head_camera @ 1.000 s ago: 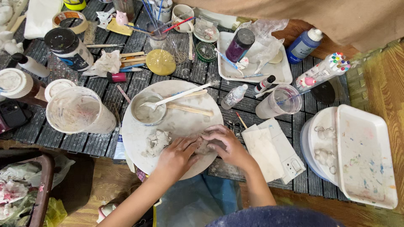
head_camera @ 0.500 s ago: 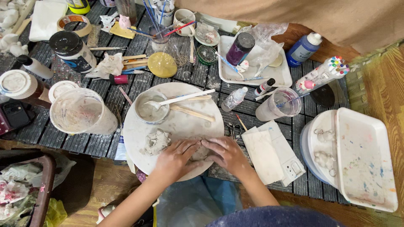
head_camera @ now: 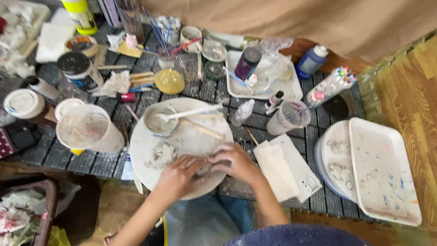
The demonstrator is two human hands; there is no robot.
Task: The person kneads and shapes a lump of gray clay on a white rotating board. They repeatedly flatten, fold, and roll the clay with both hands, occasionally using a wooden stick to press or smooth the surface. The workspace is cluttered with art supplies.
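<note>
Two hands: left hand (head_camera: pixel 177 175), right hand (head_camera: pixel 234 161) pressing clay lump (head_camera: pixel 205 169); bowl (head_camera: pixel 160 122) holds grey slip.

Setting: a home craft corner used for clay modelling and painting. A low, dark slatted surface (head_camera: pixel 191 89) is set on wooden flooring (head_camera: pixel 409 86), with a tan cloth (head_camera: pixel 273 23) hung behind. The work is indicated by a round white board (head_camera: pixel 182 136) smeared with grey clay, a lump of clay (head_camera: pixel 160 155), a small bowl of slip (head_camera: pixel 159 120), brushes stood in a jar (head_camera: pixel 166 50), paint bottles (head_camera: pixel 312 60), a paint-flecked white tray (head_camera: pixel 382 173), lidded tubs (head_camera: pixel 79 70) and crumpled tissues (head_camera: pixel 116 84). Everything is seen crowded closely together.
</note>
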